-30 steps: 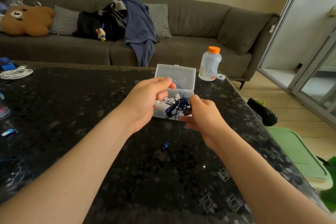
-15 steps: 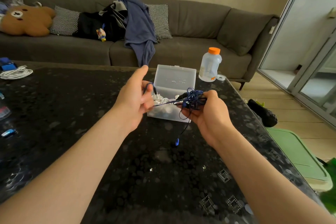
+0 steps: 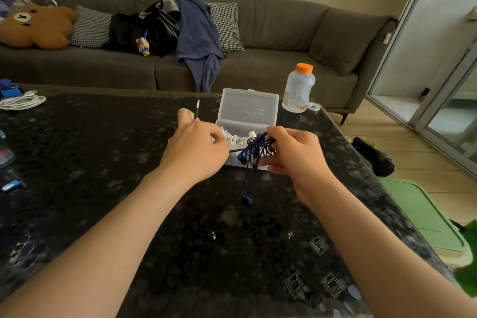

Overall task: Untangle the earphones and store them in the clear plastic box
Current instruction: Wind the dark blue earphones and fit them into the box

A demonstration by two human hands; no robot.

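Note:
A tangle of dark blue earphones (image 3: 254,148) hangs in the air just in front of the clear plastic box (image 3: 247,111). My right hand (image 3: 291,152) pinches the knotted bundle. My left hand (image 3: 197,147) grips a strand of the cord, and the jack plug (image 3: 197,108) sticks up above its fingers. One blue earbud (image 3: 247,200) dangles down to the black table. The box stands open with its lid upright, and white cables (image 3: 233,138) lie inside it.
A clear bottle with an orange cap (image 3: 299,88) and a tape roll (image 3: 313,106) stand right of the box. A coiled white cable (image 3: 22,102) lies at the table's far left. A grey sofa (image 3: 271,33) runs behind; a green lid (image 3: 426,217) lies on the floor at right.
Both hands lifted the blue tangle out of the box. My left hand pulled a strand away to the left, and the jack plug now shows above it.

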